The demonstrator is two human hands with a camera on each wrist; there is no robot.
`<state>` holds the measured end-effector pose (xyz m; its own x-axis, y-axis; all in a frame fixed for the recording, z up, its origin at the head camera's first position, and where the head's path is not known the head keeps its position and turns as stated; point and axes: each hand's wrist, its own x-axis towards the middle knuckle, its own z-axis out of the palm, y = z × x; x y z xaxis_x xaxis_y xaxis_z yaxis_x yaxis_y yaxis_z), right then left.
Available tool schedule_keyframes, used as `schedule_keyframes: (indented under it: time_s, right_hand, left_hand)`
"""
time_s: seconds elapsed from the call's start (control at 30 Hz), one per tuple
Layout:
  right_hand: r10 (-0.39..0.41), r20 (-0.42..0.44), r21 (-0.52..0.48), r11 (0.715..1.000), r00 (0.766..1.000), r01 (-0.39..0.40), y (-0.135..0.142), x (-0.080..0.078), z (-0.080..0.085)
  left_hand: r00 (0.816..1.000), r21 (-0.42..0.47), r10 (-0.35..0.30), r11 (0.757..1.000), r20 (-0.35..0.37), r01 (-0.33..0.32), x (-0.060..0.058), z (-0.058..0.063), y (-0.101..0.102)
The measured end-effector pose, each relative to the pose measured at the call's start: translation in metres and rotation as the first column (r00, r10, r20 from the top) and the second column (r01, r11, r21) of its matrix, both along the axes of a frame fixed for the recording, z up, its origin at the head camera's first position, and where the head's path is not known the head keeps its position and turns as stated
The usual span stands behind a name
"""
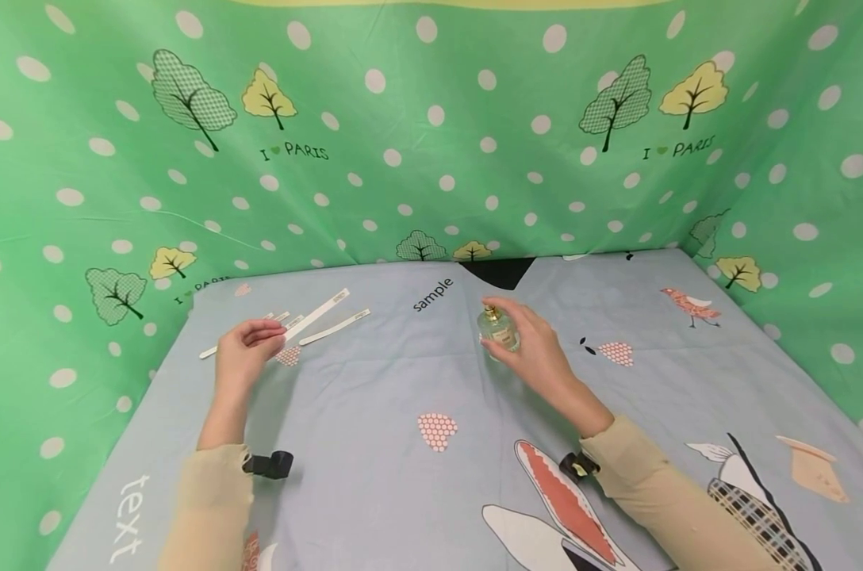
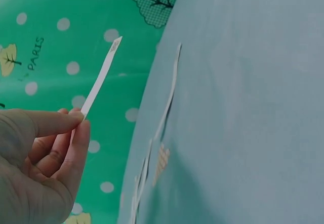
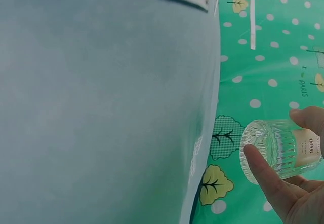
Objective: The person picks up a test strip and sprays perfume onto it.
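My left hand (image 1: 246,353) pinches a white paper test strip (image 1: 317,315) between thumb and fingertips. In the left wrist view the strip (image 2: 103,77) slants up from the fingertips, with small print at its far end. My right hand (image 1: 538,345) grips a ribbed clear glass perfume bottle (image 1: 498,329) with a gold neck and a pale label. From the right wrist view, one finger lies against the base of the bottle (image 3: 273,145). Several more white strips (image 1: 335,327) lie on the cloth beside and behind the left hand.
A grey-blue printed cloth (image 1: 374,396) covers the table. Green dotted curtain (image 1: 431,159) hangs along the back and both sides. Black wrist-camera mounts (image 1: 269,465) sit at both cuffs.
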<state>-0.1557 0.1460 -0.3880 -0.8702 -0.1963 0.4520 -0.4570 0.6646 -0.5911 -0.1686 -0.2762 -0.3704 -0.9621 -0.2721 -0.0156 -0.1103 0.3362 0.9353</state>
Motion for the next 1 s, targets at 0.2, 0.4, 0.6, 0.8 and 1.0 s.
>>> schedule_keyframes:
  time_s: [0.2,0.4,0.6,0.8,1.0]
  right_hand:
    - [0.004,-0.006,0.003,1.000,1.000,-0.004,0.000,0.000,0.000]
    - [0.009,-0.011,0.003,1.000,1.000,-0.009,0.000,0.000,0.000]
    - [0.010,-0.004,0.004,1.000,1.000,-0.010,0.000,0.000,-0.001]
    - [0.008,0.007,0.004,1.000,1.000,-0.008,0.000,0.000,-0.001]
    - [0.004,0.010,0.000,1.000,1.000,-0.004,0.000,0.001,-0.001]
  left_hand:
    - [0.998,-0.012,0.043,0.999,0.044,-0.043,-0.001,-0.009,-0.012]
    - [0.990,-0.050,0.083,0.996,0.110,-0.078,-0.003,-0.018,-0.027]
    - [0.978,-0.035,0.114,0.993,0.177,-0.110,-0.003,-0.027,-0.039]
    - [0.969,-0.053,0.129,0.991,0.210,-0.120,0.001,-0.032,-0.044]
    - [0.956,-0.150,0.200,0.974,0.214,-0.170,0.004,-0.032,-0.052]
